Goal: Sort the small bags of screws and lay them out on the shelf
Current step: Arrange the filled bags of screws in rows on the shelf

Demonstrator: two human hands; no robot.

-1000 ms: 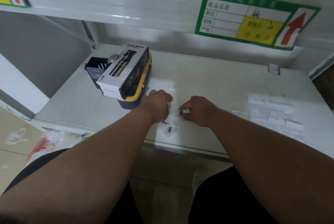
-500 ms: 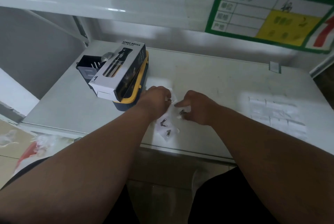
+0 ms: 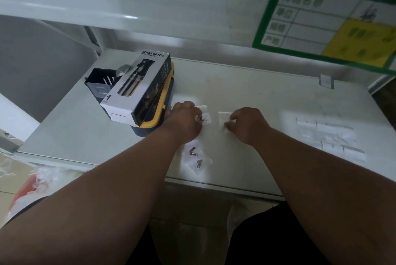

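Observation:
On the pale shelf (image 3: 246, 93) my left hand (image 3: 185, 118) pinches a small clear bag of screws (image 3: 204, 112) at its fingertips. My right hand (image 3: 248, 124) pinches another small clear bag (image 3: 224, 118) just to the right of it. The two bags are a short gap apart. More clear bags with dark screws (image 3: 196, 156) lie near the shelf's front edge, under my left wrist. A laid-out group of several small bags (image 3: 330, 137) sits in rows at the right of the shelf.
A spray bottle box (image 3: 139, 87) lies on a yellow and blue case (image 3: 157, 123) at the left, with a black holder (image 3: 101, 83) behind it. A green and yellow label (image 3: 330, 22) hangs on the shelf above. Plastic wrapping (image 3: 30, 181) lies on the floor at the left.
My hands have drawn apart, each with a small bag. The right hand moved right and the left hand shifted slightly back. The camera tilted closer to the shelf.

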